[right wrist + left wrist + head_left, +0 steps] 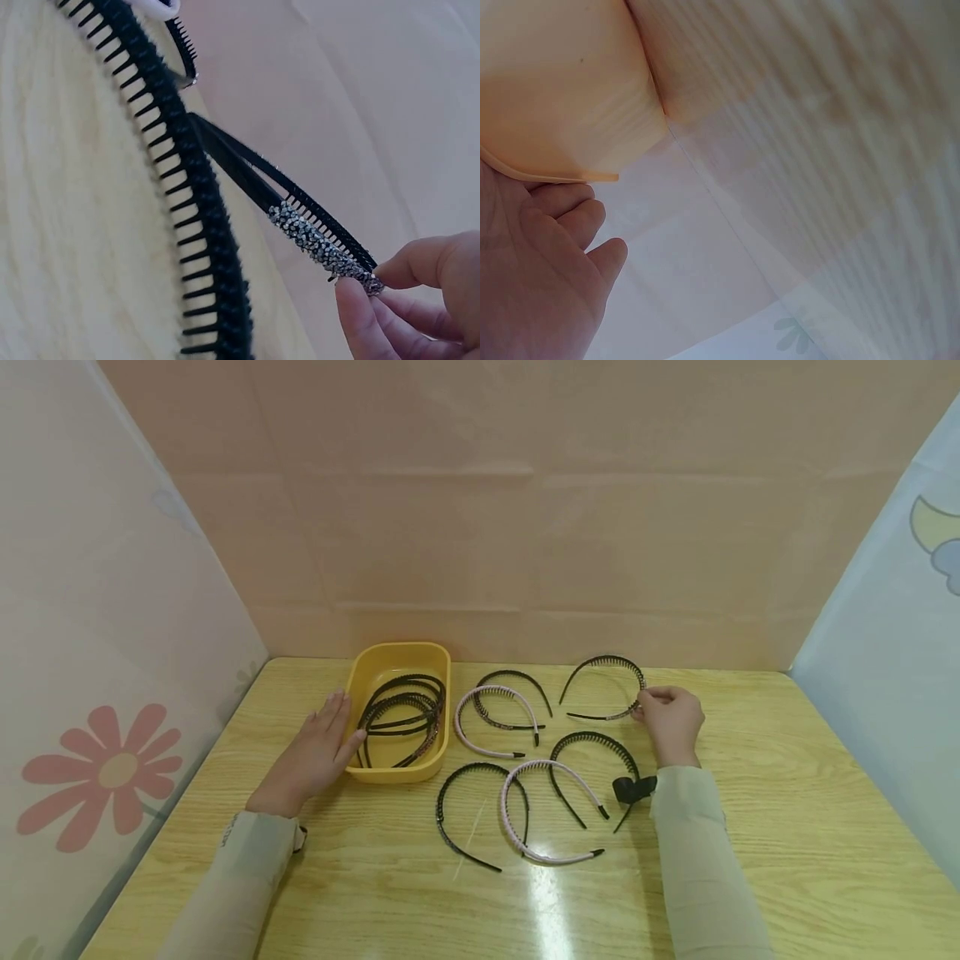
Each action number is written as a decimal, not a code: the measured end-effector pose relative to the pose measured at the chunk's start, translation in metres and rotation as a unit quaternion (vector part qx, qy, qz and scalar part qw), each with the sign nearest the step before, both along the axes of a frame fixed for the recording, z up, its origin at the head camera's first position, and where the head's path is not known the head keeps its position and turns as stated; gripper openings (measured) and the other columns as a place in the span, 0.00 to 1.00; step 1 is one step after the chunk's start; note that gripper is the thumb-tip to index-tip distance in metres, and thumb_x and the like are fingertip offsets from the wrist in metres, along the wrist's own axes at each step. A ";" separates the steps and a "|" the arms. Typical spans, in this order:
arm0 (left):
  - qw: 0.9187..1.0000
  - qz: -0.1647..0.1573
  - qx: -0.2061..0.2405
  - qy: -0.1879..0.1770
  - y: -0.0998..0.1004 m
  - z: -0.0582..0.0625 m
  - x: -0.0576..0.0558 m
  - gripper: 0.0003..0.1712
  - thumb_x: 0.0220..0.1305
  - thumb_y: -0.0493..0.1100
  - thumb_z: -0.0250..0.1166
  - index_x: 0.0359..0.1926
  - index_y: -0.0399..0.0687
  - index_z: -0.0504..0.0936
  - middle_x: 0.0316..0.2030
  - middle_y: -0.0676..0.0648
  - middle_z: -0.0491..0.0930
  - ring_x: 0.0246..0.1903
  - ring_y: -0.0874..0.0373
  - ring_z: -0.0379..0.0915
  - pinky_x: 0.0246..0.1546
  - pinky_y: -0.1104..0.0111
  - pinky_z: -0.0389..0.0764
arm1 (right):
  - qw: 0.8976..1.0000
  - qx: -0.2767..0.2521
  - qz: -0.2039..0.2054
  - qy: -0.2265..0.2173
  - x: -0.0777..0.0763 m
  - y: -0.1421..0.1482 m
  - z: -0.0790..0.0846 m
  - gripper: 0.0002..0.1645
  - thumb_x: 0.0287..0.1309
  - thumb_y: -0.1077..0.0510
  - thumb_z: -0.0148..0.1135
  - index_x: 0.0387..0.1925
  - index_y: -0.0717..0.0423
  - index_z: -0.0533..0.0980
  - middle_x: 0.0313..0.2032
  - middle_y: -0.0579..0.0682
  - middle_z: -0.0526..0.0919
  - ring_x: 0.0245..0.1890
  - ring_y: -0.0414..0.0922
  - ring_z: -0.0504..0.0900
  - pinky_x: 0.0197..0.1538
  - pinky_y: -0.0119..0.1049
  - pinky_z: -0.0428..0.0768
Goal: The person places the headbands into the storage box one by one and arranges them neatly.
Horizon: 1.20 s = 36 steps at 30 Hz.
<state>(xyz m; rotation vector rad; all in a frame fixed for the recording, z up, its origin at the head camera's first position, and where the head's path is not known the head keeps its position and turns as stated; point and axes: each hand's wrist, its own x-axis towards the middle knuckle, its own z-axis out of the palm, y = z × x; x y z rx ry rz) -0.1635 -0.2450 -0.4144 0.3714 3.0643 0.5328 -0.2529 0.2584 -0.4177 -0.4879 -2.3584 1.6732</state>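
Note:
My right hand [671, 718] pinches a black toothed headband [611, 658] by its side at the back right of the table. In the right wrist view, thumb and fingertips hold the end of its silver glittery stretch [319, 244]. My left hand [318, 752] lies along the left side of a yellow plastic basket [397, 775], fingers extended, thumb at the near corner. The left wrist view shows fingers against the basket's outer wall [562, 112], by the rim. Several black headbands [405, 697] lie piled inside the basket.
Between basket and right hand lie two pink headbands [504, 810] overlapping black ones. A black toothed headband [596, 737] lies just below the right hand, beside the black wrist strap [633, 789]. Another black headband [442, 827] lies nearer me. A peach backdrop [525, 543] rises behind the wooden table [795, 777].

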 end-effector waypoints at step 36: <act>1.000 -0.007 -0.003 0.008 -0.002 -0.001 -0.001 0.44 0.82 0.59 0.41 0.77 0.26 0.44 0.78 0.29 0.40 0.78 0.35 0.33 0.73 0.39 0.43 | 0.985 -0.146 0.090 0.030 0.010 -0.066 0.027 0.20 0.69 0.62 0.62 0.55 0.74 0.76 0.33 0.49 0.85 0.27 0.37 0.85 0.40 0.32 0.86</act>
